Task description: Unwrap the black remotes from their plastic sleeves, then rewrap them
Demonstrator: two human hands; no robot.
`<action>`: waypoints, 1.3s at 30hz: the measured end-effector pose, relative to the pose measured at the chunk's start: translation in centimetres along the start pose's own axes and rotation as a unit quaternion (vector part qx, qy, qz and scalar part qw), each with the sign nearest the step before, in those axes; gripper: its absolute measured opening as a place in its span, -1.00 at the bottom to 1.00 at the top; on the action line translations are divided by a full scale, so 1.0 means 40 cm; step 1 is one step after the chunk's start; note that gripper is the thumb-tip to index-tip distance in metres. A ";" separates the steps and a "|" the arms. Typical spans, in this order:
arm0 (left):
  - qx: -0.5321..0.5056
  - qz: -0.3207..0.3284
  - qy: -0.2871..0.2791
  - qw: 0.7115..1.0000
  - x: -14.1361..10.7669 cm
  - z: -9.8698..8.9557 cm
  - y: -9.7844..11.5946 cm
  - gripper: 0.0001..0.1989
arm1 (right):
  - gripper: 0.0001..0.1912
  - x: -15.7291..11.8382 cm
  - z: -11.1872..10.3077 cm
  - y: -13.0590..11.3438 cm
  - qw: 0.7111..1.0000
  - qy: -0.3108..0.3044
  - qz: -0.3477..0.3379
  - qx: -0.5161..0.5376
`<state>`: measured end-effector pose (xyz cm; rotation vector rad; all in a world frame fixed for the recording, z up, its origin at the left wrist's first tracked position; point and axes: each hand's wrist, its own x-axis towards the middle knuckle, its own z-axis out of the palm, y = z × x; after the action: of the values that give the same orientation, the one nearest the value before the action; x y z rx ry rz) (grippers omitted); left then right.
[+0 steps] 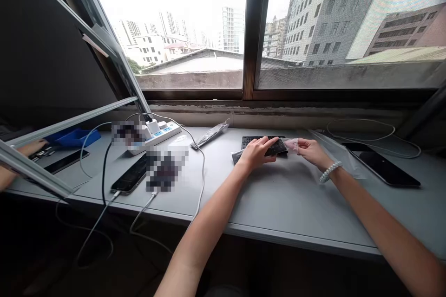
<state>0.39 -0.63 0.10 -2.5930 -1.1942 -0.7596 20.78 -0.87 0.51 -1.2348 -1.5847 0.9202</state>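
My left hand lies over a slim black object that looks like a remote control, its fingers wrapped on it and pressing it near the table. A clear plastic sleeve extends from the right end of this object. My right hand, wearing a pale coiled band on the wrist, pinches the sleeve's end between thumb and fingers. Just behind my left hand lies a black keypad-like item with rows of small keys, partly covered. A dark end shows below my left hand; whether it belongs to the held object is unclear.
A bagged dark item lies left of my hands. A black tablet and clear plastic sheet are at right. Leftward are a phone, power strip, cables and a metal frame; another person's arm shows beyond.
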 end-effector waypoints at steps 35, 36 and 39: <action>0.051 0.031 -0.007 0.998 0.016 -0.032 0.024 -0.47 | -0.64 -0.013 -0.026 -0.038 0.989 -0.113 0.068 0.065; 0.057 0.034 -0.009 0.998 0.017 -0.037 0.020 -0.47 | -0.64 -0.013 -0.022 -0.039 0.990 -0.109 0.060 0.071; 0.074 0.039 -0.004 0.996 0.018 -0.050 0.005 -0.48 | -0.64 -0.007 -0.013 -0.038 0.991 -0.089 0.042 0.096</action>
<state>0.20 -1.03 2.19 -2.5071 -1.1007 -0.6204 20.85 -1.47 2.05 -1.1159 -1.5498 1.2361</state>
